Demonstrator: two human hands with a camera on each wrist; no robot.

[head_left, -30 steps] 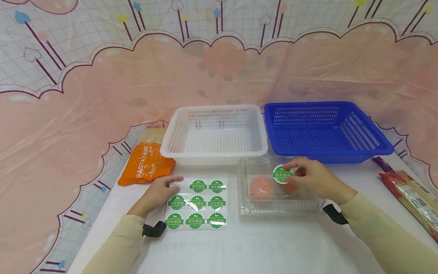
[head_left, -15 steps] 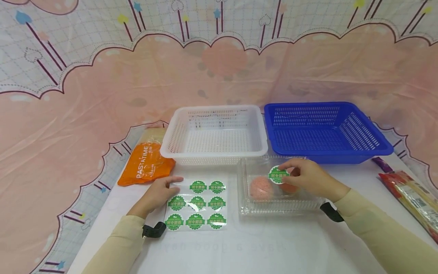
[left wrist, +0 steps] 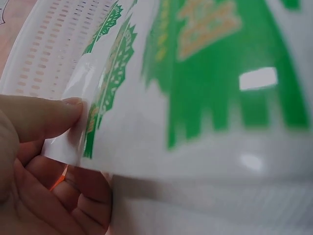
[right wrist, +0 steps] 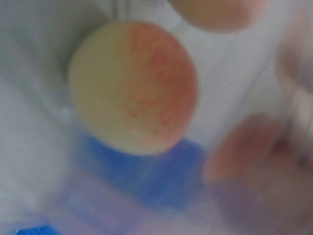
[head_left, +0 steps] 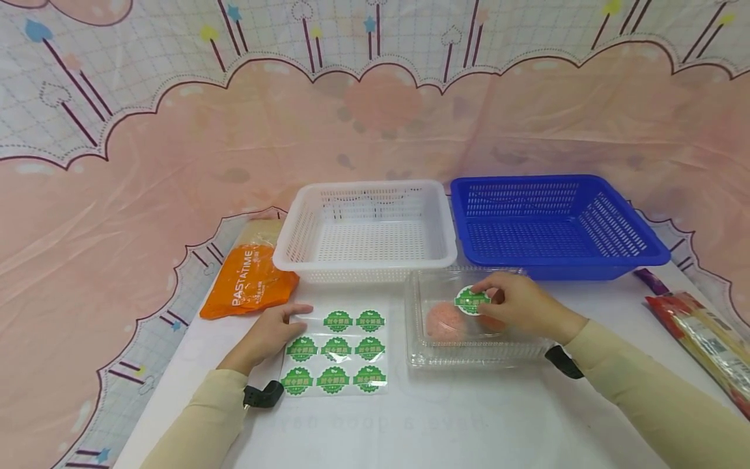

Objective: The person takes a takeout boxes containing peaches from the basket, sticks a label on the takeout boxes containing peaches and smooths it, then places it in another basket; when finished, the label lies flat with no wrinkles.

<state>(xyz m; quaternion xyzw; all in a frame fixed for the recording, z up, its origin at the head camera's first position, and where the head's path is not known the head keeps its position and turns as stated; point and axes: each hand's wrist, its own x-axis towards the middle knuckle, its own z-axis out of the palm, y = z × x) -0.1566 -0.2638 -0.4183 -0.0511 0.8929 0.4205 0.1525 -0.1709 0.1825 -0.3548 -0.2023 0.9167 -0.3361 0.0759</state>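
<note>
Round green sticker w/ white rim lies flat atop the lid of a clear plastic clamshell box, near its back-center. Box is closed, sits on white table just in front of baskets, w/ two pinkish-orange round fruits inside. Sticker sheet, eight green stickers, lies left of box.

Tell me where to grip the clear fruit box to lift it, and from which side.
Probably by its short ends, at the rim. The clear clamshell box lies flat and closed, wide and shallow; the sticker and right hand occupy the lid, and the baskets crowd its far side.
</note>
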